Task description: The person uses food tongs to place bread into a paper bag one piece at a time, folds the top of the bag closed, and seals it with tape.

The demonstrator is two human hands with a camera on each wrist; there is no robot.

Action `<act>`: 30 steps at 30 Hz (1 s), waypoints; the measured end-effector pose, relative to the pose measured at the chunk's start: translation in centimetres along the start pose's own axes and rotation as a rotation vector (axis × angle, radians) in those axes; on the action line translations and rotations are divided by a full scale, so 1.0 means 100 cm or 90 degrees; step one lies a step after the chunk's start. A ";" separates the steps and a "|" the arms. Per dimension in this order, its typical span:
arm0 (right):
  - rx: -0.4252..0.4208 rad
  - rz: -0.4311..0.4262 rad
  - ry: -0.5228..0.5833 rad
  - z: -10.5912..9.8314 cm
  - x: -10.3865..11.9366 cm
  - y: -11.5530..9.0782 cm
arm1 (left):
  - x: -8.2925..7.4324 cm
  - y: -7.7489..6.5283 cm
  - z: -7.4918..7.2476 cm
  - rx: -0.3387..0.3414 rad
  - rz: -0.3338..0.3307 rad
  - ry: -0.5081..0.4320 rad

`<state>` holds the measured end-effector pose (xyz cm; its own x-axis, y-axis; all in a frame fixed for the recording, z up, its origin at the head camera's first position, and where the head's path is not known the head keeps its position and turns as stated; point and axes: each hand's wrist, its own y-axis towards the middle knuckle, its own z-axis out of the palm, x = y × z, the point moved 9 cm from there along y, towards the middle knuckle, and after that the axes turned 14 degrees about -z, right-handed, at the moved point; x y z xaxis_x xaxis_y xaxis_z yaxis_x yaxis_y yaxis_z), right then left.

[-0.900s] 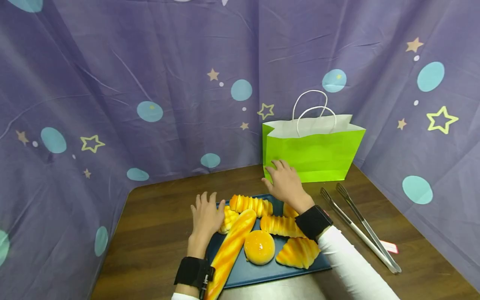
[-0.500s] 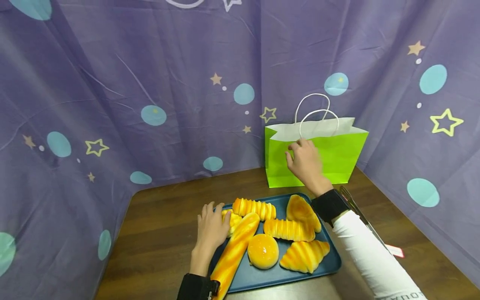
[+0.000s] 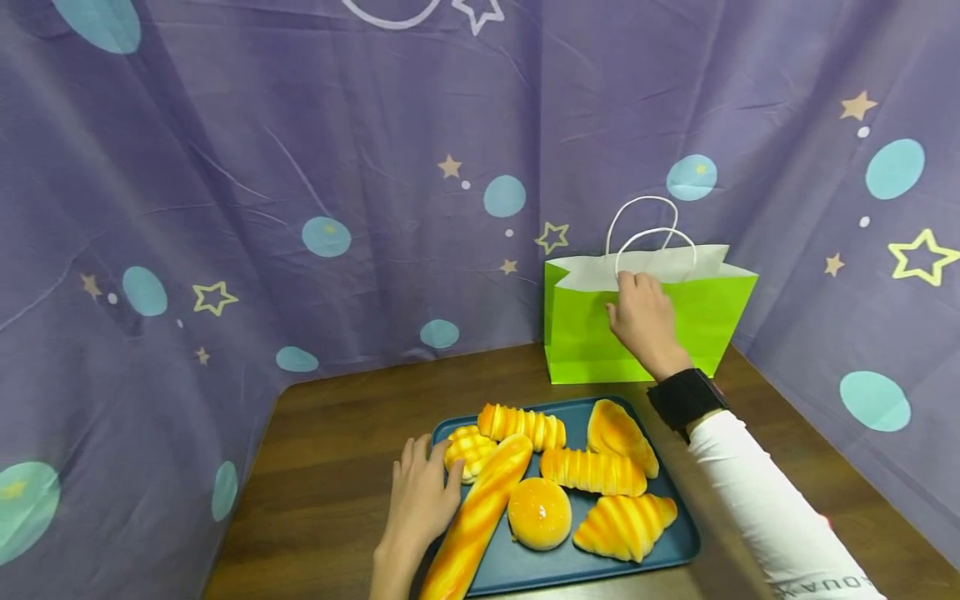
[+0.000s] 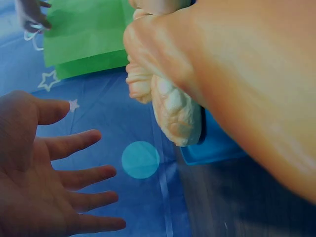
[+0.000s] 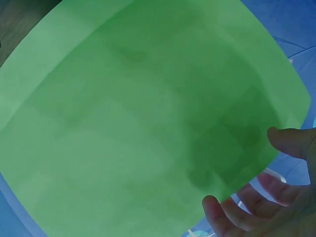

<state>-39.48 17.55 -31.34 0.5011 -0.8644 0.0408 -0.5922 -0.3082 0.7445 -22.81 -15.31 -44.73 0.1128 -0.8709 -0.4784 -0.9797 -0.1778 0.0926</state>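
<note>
The green paper bag (image 3: 600, 342) stands upright at the back right, its white inside and two white handles showing. At its front rim is my right hand (image 3: 647, 317), fingertips by the base of the front handle. In the right wrist view, the thumb stands apart from the fingers (image 5: 256, 202), which reach past the bag's edge. My left hand (image 3: 420, 492) hovers at the left side of a dark blue tray (image 3: 577, 571), beside a bumpy bread (image 3: 470, 454) and a long baguette (image 3: 480, 525). Its fingers are spread with nothing in them in the left wrist view.
On the tray also lie a round bun (image 3: 540, 512), a croissant (image 3: 626, 525), two ridged rolls (image 3: 592, 472) and a smooth folded bread (image 3: 618, 437). A purple patterned curtain (image 3: 390, 208) closes off the back and sides of the wooden table (image 3: 330, 467).
My right hand has moved from over the tray up to the bag's front rim. The right forearm now covers the metal tongs. The left hand stays by the tray's left side.
</note>
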 end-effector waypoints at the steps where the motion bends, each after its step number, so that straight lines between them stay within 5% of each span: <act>1: -0.002 -0.005 -0.002 0.000 -0.001 0.000 | 0.000 -0.002 -0.001 0.001 -0.002 -0.003; 7: -0.003 -0.027 0.023 0.003 -0.002 0.008 | 0.006 -0.009 -0.008 -0.001 -0.025 -0.020; 15: -0.004 -0.107 0.083 0.023 0.031 0.024 | 0.019 -0.008 -0.022 -0.028 -0.050 -0.012; 30: 0.039 -0.178 0.148 0.072 0.141 0.058 | 0.046 -0.004 -0.042 -0.072 -0.090 -0.028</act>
<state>-40.35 0.69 -31.23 0.7748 -0.6322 -0.0025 -0.4455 -0.5487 0.7074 -21.24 -21.20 -43.31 0.2388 -0.8125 -0.5319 -0.9291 -0.3504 0.1182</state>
